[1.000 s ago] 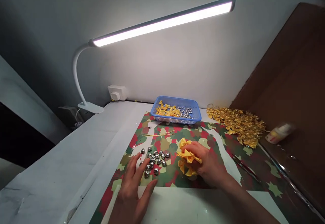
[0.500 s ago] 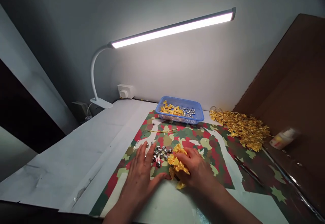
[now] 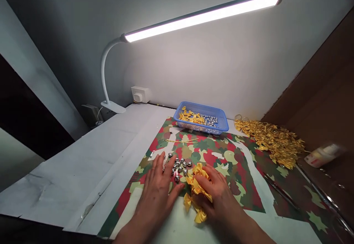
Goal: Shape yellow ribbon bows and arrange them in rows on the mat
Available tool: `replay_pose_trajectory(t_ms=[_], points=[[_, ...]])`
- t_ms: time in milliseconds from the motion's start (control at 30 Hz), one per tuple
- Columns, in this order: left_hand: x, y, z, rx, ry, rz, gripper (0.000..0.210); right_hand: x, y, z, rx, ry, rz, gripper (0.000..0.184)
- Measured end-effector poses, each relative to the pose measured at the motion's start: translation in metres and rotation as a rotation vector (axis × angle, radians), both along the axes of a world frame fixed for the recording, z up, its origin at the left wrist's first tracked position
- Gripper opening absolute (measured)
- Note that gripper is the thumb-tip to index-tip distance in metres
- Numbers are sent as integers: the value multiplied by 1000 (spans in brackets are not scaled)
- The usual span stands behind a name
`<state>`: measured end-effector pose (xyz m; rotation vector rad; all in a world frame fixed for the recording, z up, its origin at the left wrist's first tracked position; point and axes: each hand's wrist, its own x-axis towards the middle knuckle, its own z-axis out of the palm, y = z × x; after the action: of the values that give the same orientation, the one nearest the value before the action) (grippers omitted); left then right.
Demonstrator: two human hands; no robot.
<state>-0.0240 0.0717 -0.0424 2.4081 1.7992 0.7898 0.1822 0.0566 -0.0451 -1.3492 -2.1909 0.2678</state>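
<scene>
- Your left hand (image 3: 156,190) is palm down, fingers spread partly over silver baubles (image 3: 180,169).
- Your right hand (image 3: 220,196) curls inward, fingers gripping yellow bows (image 3: 197,185).

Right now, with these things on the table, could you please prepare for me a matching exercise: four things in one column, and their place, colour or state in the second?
1. basket
2. lamp
3. loose silver pieces
4. right hand

A. holding yellow bows
B. partly hidden by the left hand
C. blue
D. switched on

Pairs: 1-C, 2-D, 3-B, 4-A
</scene>
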Motion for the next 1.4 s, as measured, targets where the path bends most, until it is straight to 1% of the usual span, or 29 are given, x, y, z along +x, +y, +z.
replay_pose_trajectory(t_ms=[167, 200, 267, 333, 400, 500, 567, 633, 667, 767, 833, 900, 967, 1033, 1067, 1100, 1167, 1233, 1300, 1333, 1400], points=[[14, 16, 17, -11, 132, -111, 54, 1, -3, -12, 96, -14, -6, 29], [16, 21, 20, -13, 158, -150, 49, 0, -4, -13, 104, -5, -19, 30], [18, 28, 25, -12, 199, -227, 29, -4, -3, -14, 114, 11, -46, 31], [18, 34, 26, -4, 223, -273, 16, -9, -2, -12, 108, 13, -62, 31], [16, 38, 25, 12, 233, -276, 17, -15, 0, -8, 88, 5, -81, 29], [12, 44, 22, 46, 222, -231, 24, -26, 4, 1, 54, -6, -122, 25], [10, 48, 20, 67, 196, -220, 22, -33, 8, 7, 36, -5, -145, 23], [9, 52, 19, 79, 170, -221, 20, -37, 10, 12, 23, 7, -152, 28], [8, 52, 18, 85, 157, -225, 20, -38, 10, 15, 19, 17, -149, 34], [8, 53, 18, 116, 100, -235, 21, -30, 8, 24, 11, 68, -121, 54], [6, 52, 19, 146, 50, -243, 22, -17, 3, 30, 7, 116, -98, 59], [4, 53, 21, 180, -7, -253, 22, -1, -5, 34, 10, 177, -87, 56], [0, 52, 25, 219, -77, -248, 21, 14, -14, 35, 19, 250, -97, 42], [-4, 47, 30, 262, -160, -215, 23, 26, -26, 33, 31, 334, -132, 26], [-5, 41, 34, 282, -203, -193, 25, 29, -32, 31, 34, 373, -149, 22], [-6, 33, 37, 291, -243, -174, 26, 31, -39, 28, 37, 404, -157, 19], [-6, 10, 41, 280, -305, -167, 21, 30, -52, 21, 44, 439, -149, 16], [-5, -15, 41, 217, -340, -209, 18, 26, -61, 14, 65, 444, -118, 15], [-3, -36, 37, 116, -354, -270, 14, 23, -66, 7, 80, 449, -96, 17], [-2, -43, 34, 74, -365, -274, 13, 22, -67, 4, 80, 454, -92, 18], [1, -48, 29, -3, -368, -256, 14, 22, -67, 1, 64, 466, -98, 18]])
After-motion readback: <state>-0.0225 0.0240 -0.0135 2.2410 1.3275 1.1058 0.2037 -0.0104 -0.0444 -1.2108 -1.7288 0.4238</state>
